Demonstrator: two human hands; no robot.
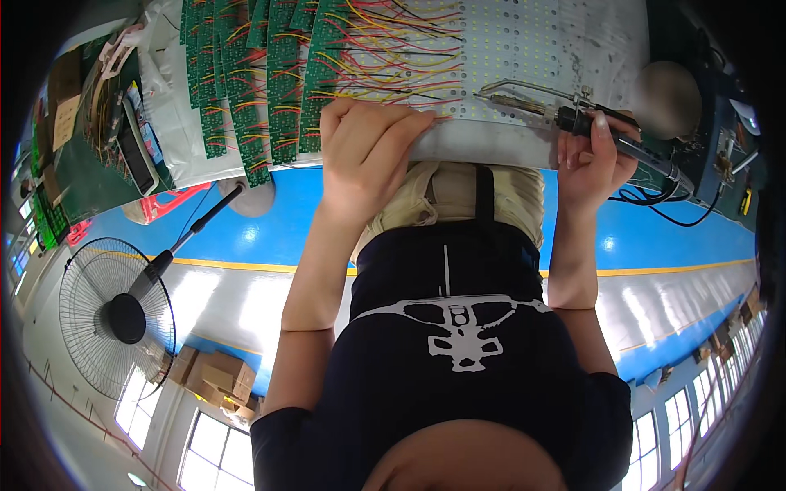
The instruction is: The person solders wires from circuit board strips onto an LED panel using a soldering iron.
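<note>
My right hand [596,159] grips a soldering iron [575,123] by its dark handle. A bent metal guide tube runs alongside the iron, and its tip points left over a pale panel [536,61] dotted with rows of small yellowish pads. At the panel's near edge, my left hand [368,155] has its fingers pinched together on a thin wire [444,119]; the fingertips partly hide it. Long green circuit boards [282,90] lie side by side to the left. Red, yellow and black wires [401,57] stretch from the boards to the panel.
A black phone-like device [137,155] lies at the bench's left, near bundled wires. Black cable [696,219] loops beside the iron on the right. A stand fan [124,317] and cardboard boxes [214,378] are on the left.
</note>
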